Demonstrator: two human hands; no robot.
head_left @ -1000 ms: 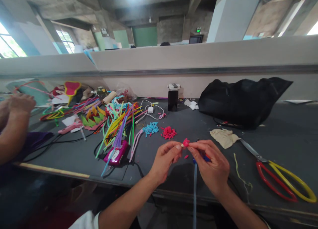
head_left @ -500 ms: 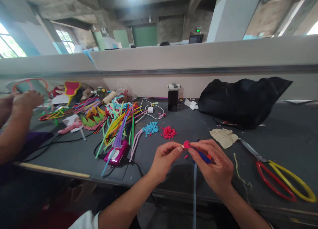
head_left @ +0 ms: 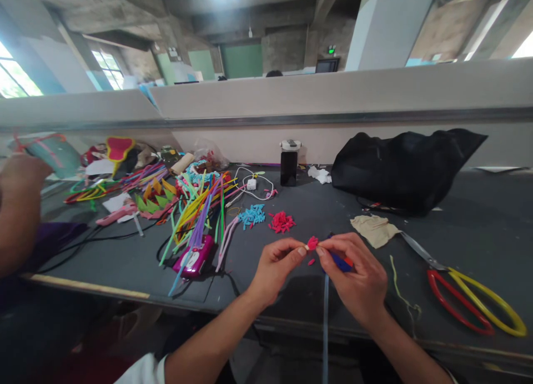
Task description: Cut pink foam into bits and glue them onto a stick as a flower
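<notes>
A small pinkish-red fuzzy flower-like piece with a pale end is pinched between my hands above the table. My left hand grips the pale end between thumb and forefinger. From the other side, the thumb and forefinger of my right hand press on the red part. Partly hidden behind my right hand lies a blue tool with an orange part, which looks like a glue gun; a long translucent stick runs down past the table edge. One loose red piece lies just below the flower.
Piles of red pieces and blue pieces lie ahead, left of a black phone. Pipe cleaners spread over a magenta box. Large scissors, a cloth and a black bag are rightward. A co-worker's arm is far left.
My right fingertips have shifted slightly on the red piece, while my left hand keeps its pinch. The co-worker's hand at far left has moved leftward, uncovering more of a pale green bucket.
</notes>
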